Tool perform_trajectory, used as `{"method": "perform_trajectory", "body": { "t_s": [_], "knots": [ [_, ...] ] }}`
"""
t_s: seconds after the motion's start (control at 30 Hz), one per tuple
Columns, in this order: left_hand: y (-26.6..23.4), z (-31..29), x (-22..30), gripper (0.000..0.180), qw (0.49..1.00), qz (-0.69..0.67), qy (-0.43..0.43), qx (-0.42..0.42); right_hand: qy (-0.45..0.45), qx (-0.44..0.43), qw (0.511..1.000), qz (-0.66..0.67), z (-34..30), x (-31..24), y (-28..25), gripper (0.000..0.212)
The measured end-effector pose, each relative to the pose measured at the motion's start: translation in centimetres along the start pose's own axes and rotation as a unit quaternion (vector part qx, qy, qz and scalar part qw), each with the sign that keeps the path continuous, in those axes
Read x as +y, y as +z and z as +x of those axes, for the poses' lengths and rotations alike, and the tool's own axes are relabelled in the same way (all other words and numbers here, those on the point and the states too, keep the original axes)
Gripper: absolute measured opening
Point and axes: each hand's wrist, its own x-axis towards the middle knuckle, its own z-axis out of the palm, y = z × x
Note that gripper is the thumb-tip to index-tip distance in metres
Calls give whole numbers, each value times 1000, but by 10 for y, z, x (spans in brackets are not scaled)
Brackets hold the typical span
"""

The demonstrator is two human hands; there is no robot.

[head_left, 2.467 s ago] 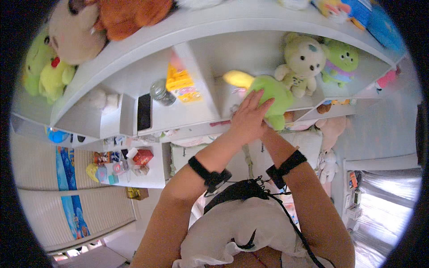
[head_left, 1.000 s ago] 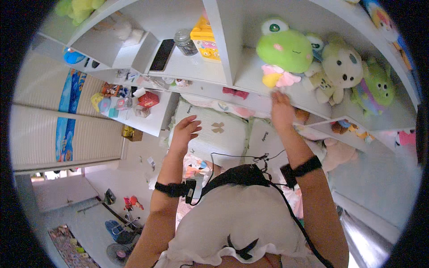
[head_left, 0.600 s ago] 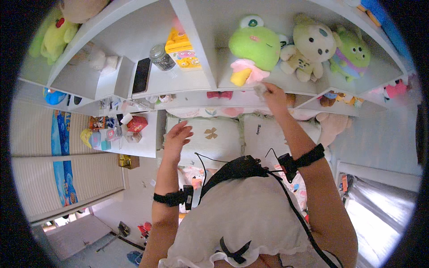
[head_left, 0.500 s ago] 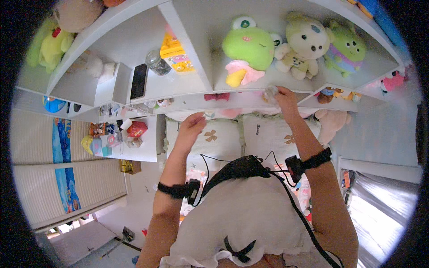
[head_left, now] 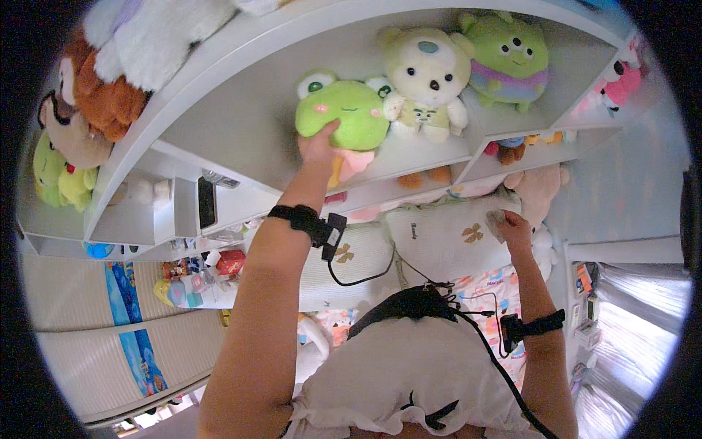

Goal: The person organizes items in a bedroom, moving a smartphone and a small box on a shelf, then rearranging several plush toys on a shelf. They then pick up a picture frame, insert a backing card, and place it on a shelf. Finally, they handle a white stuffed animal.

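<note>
Here the frog plush faces outward, its long axis upright.

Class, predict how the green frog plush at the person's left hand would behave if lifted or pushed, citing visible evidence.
The green frog plush would probably squash and feel light for its size, as its rounded head looks padded. Pushed, it might tip, since that wide head sits above a smaller pink-and-yellow lower part.

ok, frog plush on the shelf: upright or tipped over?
Upright: the green frog plush has its eyes level on top, face outward, with the left hand at its lower face.
</note>
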Motion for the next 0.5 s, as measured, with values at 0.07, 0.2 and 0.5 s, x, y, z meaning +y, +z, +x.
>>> {"method": "perform_trajectory", "body": {
  "t_s": [0.07,0.2,0.5],
  "knots": [
    [2,-11,10,57,994,-85,-58,25,30,-1,999,24,4,15,-15,28],
    [-11,-27,17,36,961,-231,-97,-113,73,4,990,118,15,33,-33,32],
    [5,-41,27,39,986,-51,-85,-132,67,-50,987,136,19,10,-16,33]
  ]
}}
